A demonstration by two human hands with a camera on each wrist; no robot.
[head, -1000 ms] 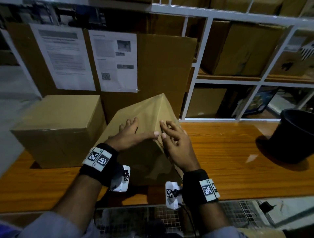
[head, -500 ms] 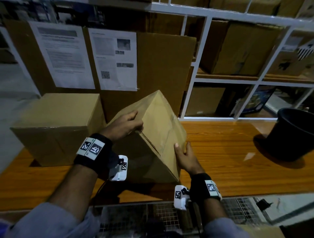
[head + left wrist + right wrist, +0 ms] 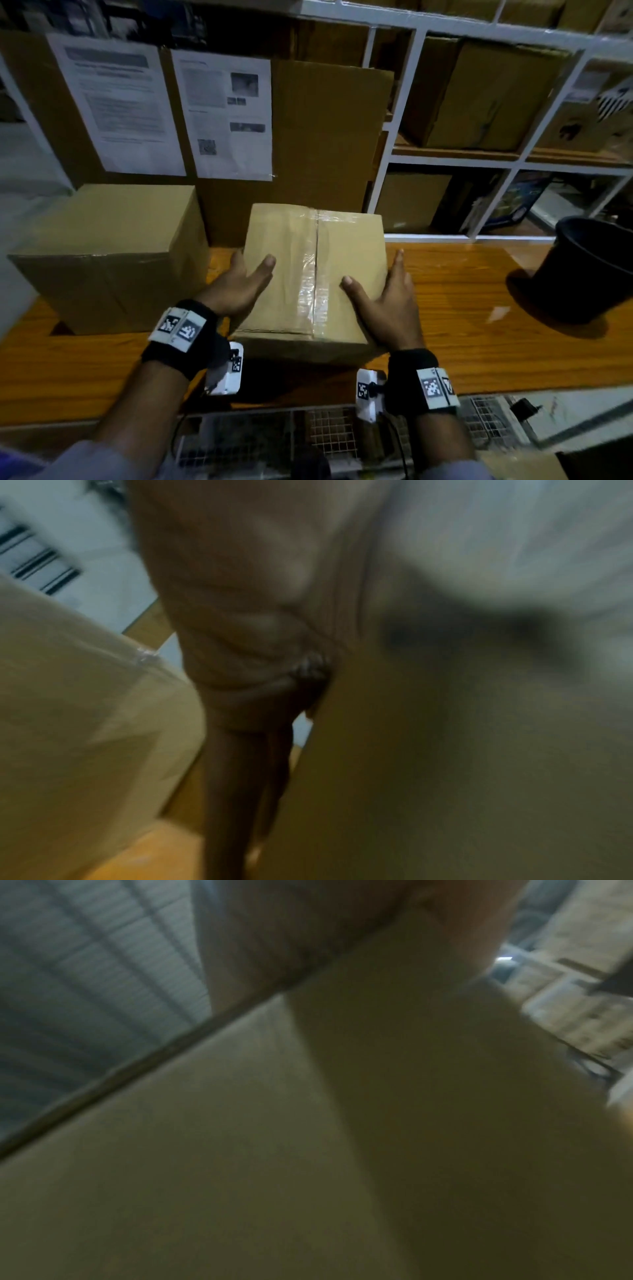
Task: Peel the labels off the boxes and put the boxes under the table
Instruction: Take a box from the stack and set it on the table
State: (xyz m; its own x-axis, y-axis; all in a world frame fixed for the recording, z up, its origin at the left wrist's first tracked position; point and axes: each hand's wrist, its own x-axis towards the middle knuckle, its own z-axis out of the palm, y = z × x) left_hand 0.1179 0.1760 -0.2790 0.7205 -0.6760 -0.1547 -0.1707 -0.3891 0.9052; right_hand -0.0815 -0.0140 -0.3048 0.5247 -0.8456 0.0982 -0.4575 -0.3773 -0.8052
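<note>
A brown cardboard box [image 3: 308, 267] sits flat on the wooden table [image 3: 462, 325], with clear tape along its top seam and no label showing on that face. My left hand [image 3: 239, 284] lies flat against its left side, thumb resting on top. My right hand [image 3: 387, 301] presses the right side the same way, fingers straight. A second, larger box [image 3: 102, 246] stands just to the left. The blurred left wrist view shows my fingers [image 3: 246, 615] between the held box [image 3: 445, 750] and the larger box [image 3: 85, 696]. The right wrist view shows the box wall [image 3: 240, 1150] close up.
A tall cardboard sheet [image 3: 325, 137] with two printed papers [image 3: 120, 102] leans behind the boxes. A black bucket [image 3: 589, 270] stands on the table at the right. White shelving [image 3: 404, 137] full of cartons lines the back. Wire mesh [image 3: 329, 435] runs below the table's front edge.
The box was tipped up on an edge and turning in my hands; now it lies flat, taped face up. Both hands have moved to its left and right sides.
</note>
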